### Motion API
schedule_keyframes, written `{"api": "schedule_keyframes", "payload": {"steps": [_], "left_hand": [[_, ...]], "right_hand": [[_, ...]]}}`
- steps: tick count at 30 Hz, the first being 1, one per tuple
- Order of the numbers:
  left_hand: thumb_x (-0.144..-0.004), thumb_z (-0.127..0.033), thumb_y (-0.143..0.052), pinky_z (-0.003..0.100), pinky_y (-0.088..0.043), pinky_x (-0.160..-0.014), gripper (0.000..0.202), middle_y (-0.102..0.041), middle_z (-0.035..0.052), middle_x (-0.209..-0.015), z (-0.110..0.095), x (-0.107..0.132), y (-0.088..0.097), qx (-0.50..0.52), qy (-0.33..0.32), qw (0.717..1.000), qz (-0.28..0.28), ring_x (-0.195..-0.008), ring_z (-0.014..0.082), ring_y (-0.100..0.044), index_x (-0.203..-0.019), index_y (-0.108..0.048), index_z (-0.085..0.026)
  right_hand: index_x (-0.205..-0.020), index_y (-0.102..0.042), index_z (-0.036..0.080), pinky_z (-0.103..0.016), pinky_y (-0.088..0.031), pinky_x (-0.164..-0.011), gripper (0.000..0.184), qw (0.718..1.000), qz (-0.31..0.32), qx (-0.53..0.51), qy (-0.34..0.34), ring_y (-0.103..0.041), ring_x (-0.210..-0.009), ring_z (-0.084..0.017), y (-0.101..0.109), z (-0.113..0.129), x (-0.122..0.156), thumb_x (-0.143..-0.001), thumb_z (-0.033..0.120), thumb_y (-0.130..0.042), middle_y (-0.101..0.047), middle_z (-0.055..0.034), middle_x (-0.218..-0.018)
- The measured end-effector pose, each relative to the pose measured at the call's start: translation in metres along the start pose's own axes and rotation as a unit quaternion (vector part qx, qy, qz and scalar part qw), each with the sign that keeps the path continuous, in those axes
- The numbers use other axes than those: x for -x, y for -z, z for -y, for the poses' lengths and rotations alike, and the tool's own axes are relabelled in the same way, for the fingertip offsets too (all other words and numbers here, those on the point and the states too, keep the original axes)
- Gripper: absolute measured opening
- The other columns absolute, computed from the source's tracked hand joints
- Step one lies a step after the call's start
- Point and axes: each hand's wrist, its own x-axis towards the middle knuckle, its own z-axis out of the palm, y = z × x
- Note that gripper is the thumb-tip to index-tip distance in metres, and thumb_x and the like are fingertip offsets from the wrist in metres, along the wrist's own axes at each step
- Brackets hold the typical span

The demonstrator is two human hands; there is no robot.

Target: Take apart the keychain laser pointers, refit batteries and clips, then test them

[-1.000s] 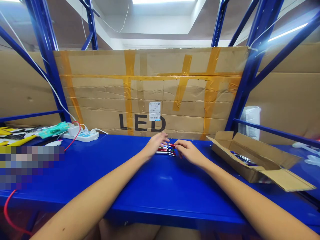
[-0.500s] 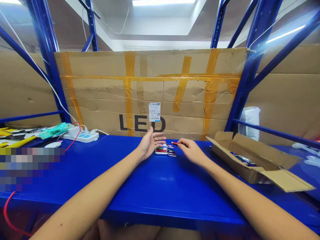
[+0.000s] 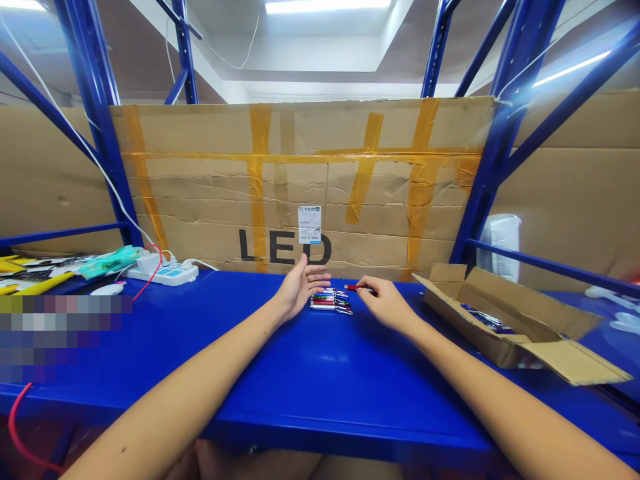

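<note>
A small row of pen-like items (image 3: 330, 301) in red, green and white lies side by side on the blue table (image 3: 320, 373). My left hand (image 3: 300, 288) stands on its edge at the left end of the row, palm facing right, fingers apart. My right hand (image 3: 385, 301) is just right of the row and pinches one red pen-like item (image 3: 353, 287) at its far end, a little apart from the others.
An open cardboard box (image 3: 505, 320) with more small items lies at the right. A big taped cardboard sheet marked LED (image 3: 300, 187) stands behind. A white power strip (image 3: 163, 272) with a red cable sits at the left among clutter. Blue rack posts flank the table.
My left hand lifted off the row and turned onto its edge, palm toward the items. My right hand drew the red item slightly to the right, away from the row.
</note>
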Motion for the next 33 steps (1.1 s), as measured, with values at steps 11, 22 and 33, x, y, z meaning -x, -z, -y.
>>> {"api": "schedule_keyframes", "payload": {"steps": [11,22,33], "left_hand": [[-0.091,-0.063,-0.033,0.037,-0.043,-0.101,0.067,-0.064,0.0221,-0.118,0.0031,-0.0044,0.0043,-0.001,0.009,1.0,0.008,-0.112,0.0278,-0.06,-0.103,-0.066,-0.006],[-0.091,-0.063,-0.031,0.04,-0.037,-0.109,0.071,-0.054,0.0254,-0.132,0.0037,-0.0038,0.0043,0.009,0.027,1.0,0.012,-0.121,0.0301,-0.055,-0.12,-0.057,-0.003],[-0.092,-0.06,-0.033,0.037,-0.034,-0.111,0.071,-0.048,0.0257,-0.139,0.0038,-0.0043,0.0044,0.018,0.034,0.999,0.023,-0.128,0.0297,-0.049,-0.126,-0.053,-0.001]], "right_hand": [[-0.075,-0.058,0.018,-0.026,-0.031,-0.055,0.019,1.0,-0.013,0.028,0.0,-0.046,-0.056,-0.014,0.003,0.0042,0.0014,-0.082,0.029,-0.045,-0.058,0.0005,-0.062],[-0.081,-0.063,0.017,-0.027,-0.035,-0.057,0.022,0.999,-0.021,0.04,0.005,-0.051,-0.06,-0.016,0.0058,0.0048,0.0013,-0.083,0.028,-0.044,-0.064,-0.0028,-0.069],[-0.078,-0.062,0.018,-0.027,-0.034,-0.056,0.02,0.999,-0.014,0.052,-0.003,-0.051,-0.058,-0.015,0.0042,0.0043,0.0014,-0.082,0.029,-0.045,-0.064,-0.0019,-0.067]]}}
